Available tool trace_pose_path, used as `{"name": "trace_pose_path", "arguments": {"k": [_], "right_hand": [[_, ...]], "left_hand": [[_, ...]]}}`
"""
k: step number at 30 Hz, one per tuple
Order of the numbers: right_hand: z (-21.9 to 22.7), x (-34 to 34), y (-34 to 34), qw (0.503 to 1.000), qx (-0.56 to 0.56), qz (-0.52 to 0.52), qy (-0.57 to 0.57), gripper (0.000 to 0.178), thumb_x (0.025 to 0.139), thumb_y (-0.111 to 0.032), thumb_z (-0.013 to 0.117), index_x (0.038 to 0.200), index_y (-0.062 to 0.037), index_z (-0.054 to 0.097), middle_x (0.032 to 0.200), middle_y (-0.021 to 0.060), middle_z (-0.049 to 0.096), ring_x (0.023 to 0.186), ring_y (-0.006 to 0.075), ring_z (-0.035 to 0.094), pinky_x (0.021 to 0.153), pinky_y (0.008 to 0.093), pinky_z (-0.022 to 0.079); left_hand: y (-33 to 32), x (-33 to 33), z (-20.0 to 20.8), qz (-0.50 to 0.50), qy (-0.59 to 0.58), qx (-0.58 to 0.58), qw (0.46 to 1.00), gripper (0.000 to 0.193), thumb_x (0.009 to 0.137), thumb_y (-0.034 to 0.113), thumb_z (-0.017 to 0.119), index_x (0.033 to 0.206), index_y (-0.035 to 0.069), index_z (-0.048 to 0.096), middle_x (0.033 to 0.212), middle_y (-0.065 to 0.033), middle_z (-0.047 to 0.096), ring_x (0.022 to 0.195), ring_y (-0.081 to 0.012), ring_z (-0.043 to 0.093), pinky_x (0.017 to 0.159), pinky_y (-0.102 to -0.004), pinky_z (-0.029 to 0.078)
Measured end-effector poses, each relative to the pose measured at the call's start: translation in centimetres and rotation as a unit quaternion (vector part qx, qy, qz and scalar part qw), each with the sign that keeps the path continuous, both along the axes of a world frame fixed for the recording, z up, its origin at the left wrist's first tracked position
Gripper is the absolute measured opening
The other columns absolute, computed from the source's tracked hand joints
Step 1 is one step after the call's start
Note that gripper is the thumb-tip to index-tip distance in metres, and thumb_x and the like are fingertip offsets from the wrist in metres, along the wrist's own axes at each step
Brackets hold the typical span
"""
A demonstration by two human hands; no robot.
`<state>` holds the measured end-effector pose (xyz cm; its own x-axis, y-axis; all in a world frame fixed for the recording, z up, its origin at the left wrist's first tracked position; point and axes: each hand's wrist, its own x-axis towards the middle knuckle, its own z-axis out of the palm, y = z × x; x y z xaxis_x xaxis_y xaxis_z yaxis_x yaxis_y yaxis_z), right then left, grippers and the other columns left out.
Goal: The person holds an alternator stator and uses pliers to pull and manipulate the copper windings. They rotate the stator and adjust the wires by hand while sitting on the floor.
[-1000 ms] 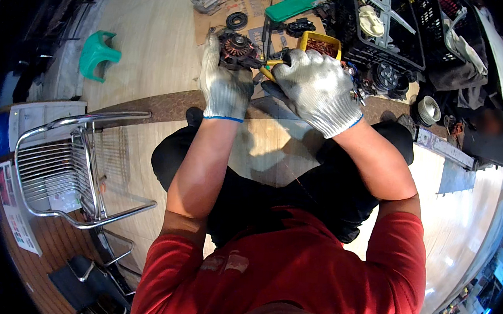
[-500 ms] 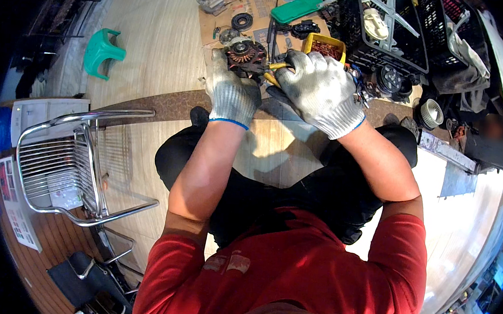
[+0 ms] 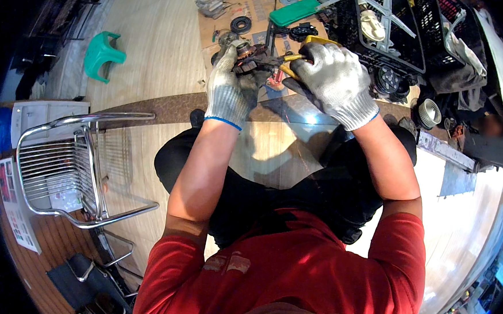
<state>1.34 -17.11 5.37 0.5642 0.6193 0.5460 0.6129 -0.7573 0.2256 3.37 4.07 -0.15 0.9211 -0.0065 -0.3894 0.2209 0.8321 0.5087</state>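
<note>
My left hand [image 3: 229,92], in a whitish knit glove with a blue cuff edge, grips a dark motor part [image 3: 246,51] with copper windings. Its fingers wrap round the far side and are partly hidden. Closed round a pair of yellow-handled pliers [image 3: 292,57] is my right hand [image 3: 341,85], gloved alike. The pliers point left, with their dark jaws at the right side of the motor part; exactly what they bite on is too small to tell. Both hands hang over the near edge of a cardboard sheet [image 3: 255,4].
Beyond the hands lie a black ring [image 3: 241,24], a metal housing [image 3: 211,3] and a green case [image 3: 295,12]. A yellow tray [image 3: 322,40] is mostly covered by my right hand. Black crates [image 3: 410,57] stand at right, a green stool [image 3: 103,56] and metal chair [image 3: 84,167] at left.
The motor part has turned, its wound face now tilted away from view. My right hand and the pliers have shifted right, covering more of the yellow tray.
</note>
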Motion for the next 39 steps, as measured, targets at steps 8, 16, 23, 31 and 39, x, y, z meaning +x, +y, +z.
{"name": "trace_pose_path", "arguments": {"k": [8,16,23,31,39], "right_hand": [[0.4,-1.0,1.1,1.000,-0.014,-0.012,0.008,0.010,0.078,-0.024,0.063,0.079,-0.0145,0.066,0.085,0.0056,0.062,0.083,0.0219,0.066,0.067,0.0351,0.052],[-0.1,0.4,-0.3,0.997,0.076,-0.010,0.031,0.031,0.086,-0.042,0.066,0.085,-0.0116,0.071,0.093,0.0087,0.066,0.083,0.0256,0.068,0.067,0.0393,0.055],[1.2,0.3,-1.3,0.987,0.055,-0.074,0.130,0.046,0.086,-0.053,0.068,0.103,-0.0109,0.075,0.107,0.0141,0.067,0.096,0.0304,0.066,0.079,0.0409,0.055],[2.0,0.6,-2.1,0.983,0.068,-0.098,0.139,0.046,0.087,-0.052,0.069,0.107,-0.0104,0.074,0.108,0.0147,0.067,0.095,0.0319,0.067,0.081,0.0410,0.055],[2.7,0.4,-2.9,0.990,0.061,-0.082,0.094,0.044,0.088,-0.049,0.068,0.110,-0.0117,0.073,0.114,0.0156,0.067,0.099,0.0327,0.067,0.085,0.0417,0.055]], "left_hand": [[0.9,0.6,0.1,0.066,0.087,0.015,0.994,0.044,0.108,0.039,0.037,0.118,-0.001,0.054,0.112,-0.0260,0.063,0.099,-0.0377,0.066,0.089,-0.0513,0.059],[2.0,0.5,0.9,0.035,0.082,-0.013,0.996,0.047,0.107,0.041,0.036,0.121,0.002,0.057,0.110,-0.0224,0.066,0.091,-0.0364,0.068,0.076,-0.0461,0.061],[1.6,-0.5,1.7,-0.012,0.030,-0.080,0.996,0.036,0.107,0.031,0.036,0.105,0.005,0.062,0.098,-0.0147,0.071,0.082,-0.0299,0.071,0.066,-0.0402,0.063],[2.1,-0.4,0.7,-0.075,-0.002,-0.104,0.992,0.038,0.106,0.034,0.039,0.108,0.005,0.062,0.098,-0.0165,0.070,0.084,-0.0303,0.070,0.069,-0.0395,0.062],[0.7,-0.5,0.6,-0.002,-0.047,0.180,0.983,0.038,0.106,0.031,0.041,0.127,0.003,0.055,0.111,-0.0191,0.067,0.090,-0.0335,0.070,0.066,-0.0402,0.058]]}}
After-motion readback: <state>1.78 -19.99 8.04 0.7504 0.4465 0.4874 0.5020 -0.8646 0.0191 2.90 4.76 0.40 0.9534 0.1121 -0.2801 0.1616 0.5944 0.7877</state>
